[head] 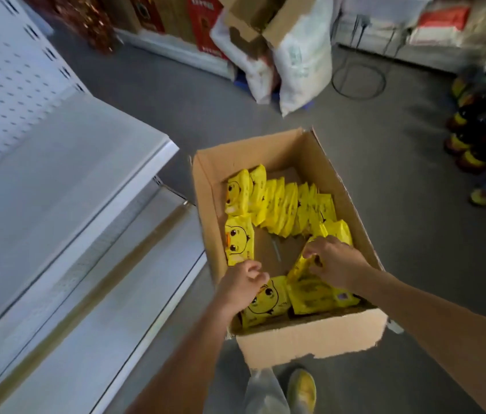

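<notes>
Left hand (243, 286): bare forearm reaching forward and down, knuckles up, fingers curled inward, grip not discernible. Right hand (337, 262): bare forearm angled in from the right, fingers bent down, pinching a yellow packet (300, 271)

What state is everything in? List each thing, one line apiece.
Box: open at the top, partly filled.
Row of packs: standing on edge, leaning along the far side.
Flat pack: lying face up by the left wall.
Face pack: lying face up at the near end, pinched by the left hand.
Tilted pack: raised on edge, gripped by the right hand.
</notes>
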A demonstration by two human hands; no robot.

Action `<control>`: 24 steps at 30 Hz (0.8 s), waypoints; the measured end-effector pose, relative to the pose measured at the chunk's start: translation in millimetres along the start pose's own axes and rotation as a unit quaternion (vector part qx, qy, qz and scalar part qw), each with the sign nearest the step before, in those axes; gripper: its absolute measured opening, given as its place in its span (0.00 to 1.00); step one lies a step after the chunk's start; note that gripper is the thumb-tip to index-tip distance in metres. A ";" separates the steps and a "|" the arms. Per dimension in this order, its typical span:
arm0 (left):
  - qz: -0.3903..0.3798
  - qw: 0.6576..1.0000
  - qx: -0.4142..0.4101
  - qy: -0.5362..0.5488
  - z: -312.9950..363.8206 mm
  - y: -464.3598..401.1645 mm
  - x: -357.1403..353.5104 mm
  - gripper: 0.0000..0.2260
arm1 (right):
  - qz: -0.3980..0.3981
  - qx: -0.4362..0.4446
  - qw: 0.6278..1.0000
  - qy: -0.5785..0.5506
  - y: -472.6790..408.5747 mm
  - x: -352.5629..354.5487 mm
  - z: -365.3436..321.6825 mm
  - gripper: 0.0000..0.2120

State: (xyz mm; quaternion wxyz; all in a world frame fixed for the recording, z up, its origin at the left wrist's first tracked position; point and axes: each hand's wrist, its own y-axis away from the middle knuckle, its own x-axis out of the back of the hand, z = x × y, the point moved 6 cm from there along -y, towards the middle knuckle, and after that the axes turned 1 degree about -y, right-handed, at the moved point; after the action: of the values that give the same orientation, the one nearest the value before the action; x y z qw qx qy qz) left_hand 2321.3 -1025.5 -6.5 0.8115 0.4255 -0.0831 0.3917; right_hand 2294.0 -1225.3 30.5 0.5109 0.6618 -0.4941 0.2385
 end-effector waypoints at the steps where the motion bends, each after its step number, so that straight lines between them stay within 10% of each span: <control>1: -0.012 1.000 0.009 -0.014 -9.6 -16.7 -13.5 0.20 | 0.003 0.011 0.999 0.039 -10.7 -9.8 6.7 0.14; 14: -0.092 0.911 0.028 -0.401 -71.7 -120.5 -106.5 0.23 | -0.094 0.089 0.902 0.412 -93.9 -92.2 34.2 0.21; 19: -0.142 0.927 0.031 -0.346 -64.7 -105.0 -102.6 0.22 | -0.080 0.095 0.907 0.402 -101.0 -80.6 30.8 0.12; 24: -0.031 0.992 0.038 -0.116 -44.0 -72.7 -54.9 0.19 | 0.011 0.026 0.974 0.223 -95.7 -36.0 33.5 0.11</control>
State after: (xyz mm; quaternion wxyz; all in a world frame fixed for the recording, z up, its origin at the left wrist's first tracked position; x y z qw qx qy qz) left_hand 2326.6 -1047.4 -105.2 0.7914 0.5006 -0.1486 0.3177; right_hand 2359.3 -1242.1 -53.4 0.5883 0.5996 -0.3683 0.3984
